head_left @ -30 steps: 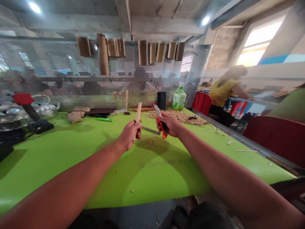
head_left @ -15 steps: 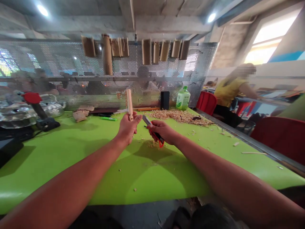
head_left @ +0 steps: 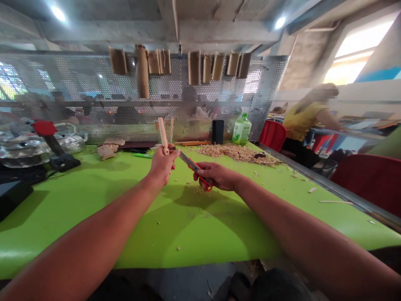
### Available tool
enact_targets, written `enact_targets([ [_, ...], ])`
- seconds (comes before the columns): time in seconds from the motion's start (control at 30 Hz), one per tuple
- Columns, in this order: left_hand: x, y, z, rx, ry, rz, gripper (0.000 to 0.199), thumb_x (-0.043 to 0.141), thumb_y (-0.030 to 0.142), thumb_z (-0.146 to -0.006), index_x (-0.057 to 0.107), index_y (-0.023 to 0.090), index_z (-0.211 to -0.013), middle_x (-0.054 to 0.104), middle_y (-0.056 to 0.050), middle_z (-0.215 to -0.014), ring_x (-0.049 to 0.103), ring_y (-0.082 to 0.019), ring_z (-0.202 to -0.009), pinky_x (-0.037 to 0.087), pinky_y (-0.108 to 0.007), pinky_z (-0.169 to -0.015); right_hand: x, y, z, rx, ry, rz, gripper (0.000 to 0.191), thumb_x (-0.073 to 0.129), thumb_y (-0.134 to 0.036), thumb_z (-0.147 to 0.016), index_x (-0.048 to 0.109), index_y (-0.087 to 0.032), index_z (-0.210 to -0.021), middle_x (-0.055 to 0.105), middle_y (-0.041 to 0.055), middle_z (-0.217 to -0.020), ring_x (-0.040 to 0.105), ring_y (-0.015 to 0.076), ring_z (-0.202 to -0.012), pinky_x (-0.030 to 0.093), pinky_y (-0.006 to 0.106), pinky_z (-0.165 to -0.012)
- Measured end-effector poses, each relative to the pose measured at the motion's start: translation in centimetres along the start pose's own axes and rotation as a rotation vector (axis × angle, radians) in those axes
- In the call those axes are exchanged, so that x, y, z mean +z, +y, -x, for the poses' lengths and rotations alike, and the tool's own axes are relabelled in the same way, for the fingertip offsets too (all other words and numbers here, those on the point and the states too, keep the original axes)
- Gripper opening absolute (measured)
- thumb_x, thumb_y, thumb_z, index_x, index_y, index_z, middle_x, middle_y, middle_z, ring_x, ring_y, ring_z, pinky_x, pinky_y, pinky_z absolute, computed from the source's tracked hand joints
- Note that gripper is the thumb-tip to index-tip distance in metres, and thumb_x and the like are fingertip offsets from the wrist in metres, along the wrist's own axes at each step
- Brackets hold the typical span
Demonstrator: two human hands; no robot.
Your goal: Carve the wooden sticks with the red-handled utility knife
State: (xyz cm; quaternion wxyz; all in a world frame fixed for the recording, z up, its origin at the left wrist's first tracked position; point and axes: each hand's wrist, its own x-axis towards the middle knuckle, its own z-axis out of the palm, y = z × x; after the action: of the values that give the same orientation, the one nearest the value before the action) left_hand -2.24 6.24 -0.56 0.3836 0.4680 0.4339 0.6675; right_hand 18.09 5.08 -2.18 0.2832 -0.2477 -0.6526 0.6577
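My left hand point(head_left: 163, 164) is closed around the lower end of a pale wooden stick point(head_left: 162, 133), which points up and leans a little left. In my right hand point(head_left: 216, 175) is a red and grey utility knife point(head_left: 197, 168). Its blade reaches up and left to the thumb of my left hand, close by the stick's lower end; whether it touches the wood I cannot tell. Both hands are raised over the green tabletop point(head_left: 150, 242). Small wood chips lie beneath them.
Wood shavings point(head_left: 238, 153) are heaped at the back right, near a green-labelled bottle point(head_left: 241, 129) and a black box point(head_left: 217, 131). Metal kettles point(head_left: 67, 138) and a red-topped tool point(head_left: 46, 138) stand left. A person in yellow point(head_left: 300, 117) sits at the right.
My left hand has shifted slightly left, and the stick now tilts further left. The knife has turned so more of its length shows, its blade nearer my left thumb.
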Motion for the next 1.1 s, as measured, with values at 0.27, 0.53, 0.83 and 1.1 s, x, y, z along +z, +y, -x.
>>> enact_targets([
  [0.27,0.0,0.4,0.0,-0.012,0.011,0.01,0.028,0.07,0.015,-0.072,0.053,0.019,-0.094,0.054,0.007,-0.069,0.037,-0.002,-0.036,0.025,-0.019,-0.033,-0.1,0.3,0.0,-0.019,-0.02,0.04,0.024,0.069,-0.028,-0.079,0.055,-0.017,-0.096,0.06,-0.0003,-0.084,0.059,0.0077,-0.059,0.047,0.021,-0.054],
  [0.53,-0.4,0.8,-0.5,-0.011,0.063,0.058,0.028,0.068,0.01,-0.072,0.052,0.019,-0.092,0.052,0.008,-0.065,0.035,-0.002,-0.036,0.026,-0.019,-0.034,0.2,0.6,-0.7,-0.024,0.263,0.171,0.026,0.066,-0.039,-0.08,0.052,-0.019,-0.078,0.05,-0.0074,-0.055,0.039,0.0046,-0.038,0.035,0.018,-0.037],
  [0.83,-0.2,0.3,-0.3,0.014,0.035,0.05,0.029,0.07,0.013,-0.071,0.052,0.019,-0.094,0.052,0.008,-0.067,0.036,-0.002,-0.037,0.027,-0.018,-0.034,0.4,-0.1,-0.2,0.038,0.286,0.153,0.03,0.07,-0.043,-0.074,0.052,-0.018,-0.078,0.057,-0.0047,-0.05,0.045,0.0065,-0.034,0.035,0.018,-0.032],
  [1.1,0.1,0.2,0.2,-0.148,-0.122,0.167,0.019,0.063,0.033,-0.085,0.053,0.019,-0.092,0.057,0.003,-0.079,0.034,0.0,-0.037,0.025,-0.016,-0.034,1.1,-0.9,0.3,-0.024,0.22,0.005,0.035,0.06,-0.017,-0.065,0.052,-0.019,-0.099,0.05,-0.0096,-0.045,0.045,0.0093,-0.033,0.04,0.019,-0.033],
])
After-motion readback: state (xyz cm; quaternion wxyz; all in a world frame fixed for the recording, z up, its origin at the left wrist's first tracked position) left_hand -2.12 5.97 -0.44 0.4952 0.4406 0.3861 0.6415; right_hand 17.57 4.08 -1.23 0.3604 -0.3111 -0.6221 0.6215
